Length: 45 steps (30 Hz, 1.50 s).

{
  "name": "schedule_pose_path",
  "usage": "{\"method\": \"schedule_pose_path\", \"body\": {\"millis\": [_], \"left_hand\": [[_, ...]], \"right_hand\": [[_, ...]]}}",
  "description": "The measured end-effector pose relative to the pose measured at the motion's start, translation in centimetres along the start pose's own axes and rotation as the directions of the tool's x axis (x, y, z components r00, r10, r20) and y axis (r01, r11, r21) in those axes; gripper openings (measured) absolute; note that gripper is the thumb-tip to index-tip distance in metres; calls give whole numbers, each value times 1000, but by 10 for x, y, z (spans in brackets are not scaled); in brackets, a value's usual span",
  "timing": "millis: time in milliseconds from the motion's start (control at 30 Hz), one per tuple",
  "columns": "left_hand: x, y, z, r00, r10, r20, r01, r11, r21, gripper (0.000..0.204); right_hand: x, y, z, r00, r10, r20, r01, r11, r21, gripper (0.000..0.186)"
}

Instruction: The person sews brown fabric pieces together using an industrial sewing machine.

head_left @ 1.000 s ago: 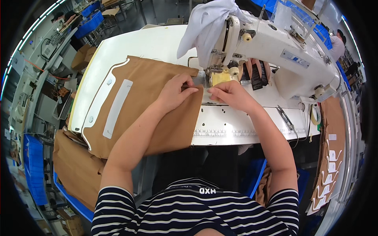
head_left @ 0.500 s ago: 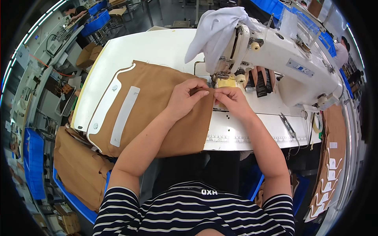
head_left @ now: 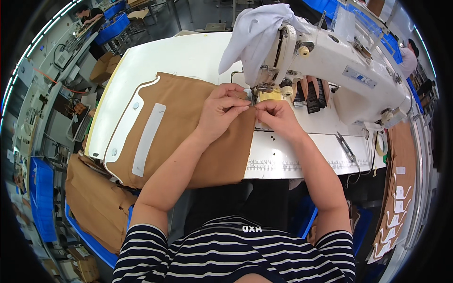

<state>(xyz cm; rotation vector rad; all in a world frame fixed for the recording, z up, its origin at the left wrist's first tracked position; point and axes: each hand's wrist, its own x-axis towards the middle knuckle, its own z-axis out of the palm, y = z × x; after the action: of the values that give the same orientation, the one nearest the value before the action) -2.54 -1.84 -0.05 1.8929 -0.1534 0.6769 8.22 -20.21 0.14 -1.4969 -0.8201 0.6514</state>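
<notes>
A brown fabric panel lies flat on the white sewing table, its right edge close to the needle area of the white sewing machine. My left hand rests on the panel's upper right corner, thumb and fingers pinching the cloth edge. Just to its right, my right hand pinches the same edge with thumb and forefinger, below the presser foot. The fingertips of both hands nearly meet. On the panel's left are a white curved strip with two round pieces and a pale straight strip.
Thread snips lie right of a ruler strip along the table's front edge. Dark labels sit behind the needle. White cloth drapes over the machine head. Brown fabric fills a blue bin at left; more panels hang at right.
My left hand's fingers have shifted slightly up and opened a little at the cloth edge. My right hand has edged slightly left and up. The panel stays nearly in place.
</notes>
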Motion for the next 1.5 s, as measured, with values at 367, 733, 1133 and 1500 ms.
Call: {"method": "schedule_pose_path", "body": {"millis": [367,733,1133,1500], "left_hand": [[6,19,-2,986,-140,94,127,983,131,5],[11,25,-4,978,45,203,-113,934,339,6],[34,17,-13,841,-401,363,415,909,40,13],[35,12,-7,840,-405,360,470,876,-111,13]], "right_hand": [[3,-1,0,1000,18,1,-18,1000,-20,22],[4,-6,-4,1000,27,-15,-28,999,-45,20],[7,8,-9,999,-42,-17,43,999,24,16],[5,3,-9,999,-38,-26,38,999,-1,14]]}}
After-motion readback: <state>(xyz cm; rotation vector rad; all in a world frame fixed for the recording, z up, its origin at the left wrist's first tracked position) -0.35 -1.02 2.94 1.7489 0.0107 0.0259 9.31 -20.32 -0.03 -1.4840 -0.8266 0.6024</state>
